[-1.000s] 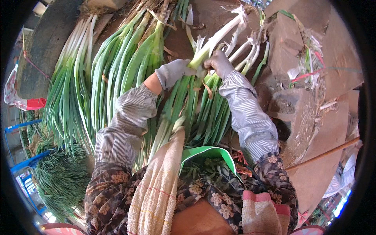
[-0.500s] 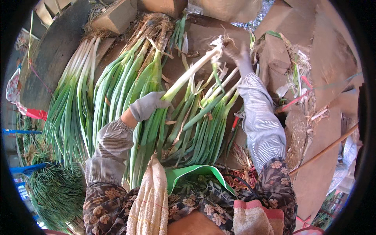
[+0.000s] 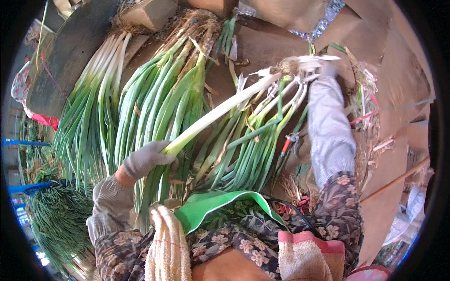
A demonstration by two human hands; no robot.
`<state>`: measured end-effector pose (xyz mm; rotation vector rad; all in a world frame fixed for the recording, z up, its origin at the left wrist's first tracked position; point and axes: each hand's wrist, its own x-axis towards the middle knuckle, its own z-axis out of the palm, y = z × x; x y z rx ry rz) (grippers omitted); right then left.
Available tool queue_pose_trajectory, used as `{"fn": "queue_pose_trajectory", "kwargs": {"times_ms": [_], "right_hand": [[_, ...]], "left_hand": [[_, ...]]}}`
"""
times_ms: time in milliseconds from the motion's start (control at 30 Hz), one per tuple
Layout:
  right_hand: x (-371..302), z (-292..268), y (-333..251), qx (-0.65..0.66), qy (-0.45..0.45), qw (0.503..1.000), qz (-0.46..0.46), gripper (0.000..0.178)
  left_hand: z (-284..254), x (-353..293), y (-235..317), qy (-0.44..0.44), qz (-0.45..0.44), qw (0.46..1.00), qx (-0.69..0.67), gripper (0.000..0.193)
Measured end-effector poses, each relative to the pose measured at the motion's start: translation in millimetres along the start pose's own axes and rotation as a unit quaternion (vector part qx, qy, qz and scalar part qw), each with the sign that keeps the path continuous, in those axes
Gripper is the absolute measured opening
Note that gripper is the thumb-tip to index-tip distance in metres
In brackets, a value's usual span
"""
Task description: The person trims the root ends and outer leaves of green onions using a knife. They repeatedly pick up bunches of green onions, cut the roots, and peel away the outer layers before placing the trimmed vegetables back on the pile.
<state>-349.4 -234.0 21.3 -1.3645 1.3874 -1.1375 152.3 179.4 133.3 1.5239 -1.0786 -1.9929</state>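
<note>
A long spring onion [image 3: 229,110] slants up to the right with its white stem and root end raised. My grey-gloved left hand [image 3: 147,159] is closed around it where the white turns green. Beyond the roots, my right hand [image 3: 328,71] is smeared by motion, so its fingers cannot be made out. Pale strips of onion skin [image 3: 315,63] are beside it, by the root end. Beneath the held stem lie more spring onions [image 3: 255,157], partly hidden by it. To the left spread a thick pile of spring onions [image 3: 161,98] and a bunch with clean white stems [image 3: 105,61].
A red-handled cutting tool [image 3: 286,146] lies left of my right forearm. Peeled scraps [image 3: 368,96] are strewn along the brown board [image 3: 398,89] on the right. A dark heap of greens [image 3: 61,215] stands at lower left. A thin stick [image 3: 393,178] leans at right.
My left hand has come down and left with the spring onion, now more slanted. My right hand has moved right, and pale strips of skin now show near it.
</note>
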Motion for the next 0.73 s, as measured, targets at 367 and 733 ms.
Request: {"fn": "queue_pose_trajectory", "kwargs": {"times_ms": [367,733], "right_hand": [[-105.4,140.6,-109.9,-0.348,-0.432,0.784,-0.28,0.084],[-103.4,91.6,-51.7,0.187,-0.188,0.958,0.112,0.016]], "left_hand": [[-5.4,-9.7,-14.7,0.079,0.018,0.99,0.116,0.037],[16.7,-1.3,-2.1,0.052,0.018,0.963,0.263,0.035]]}}
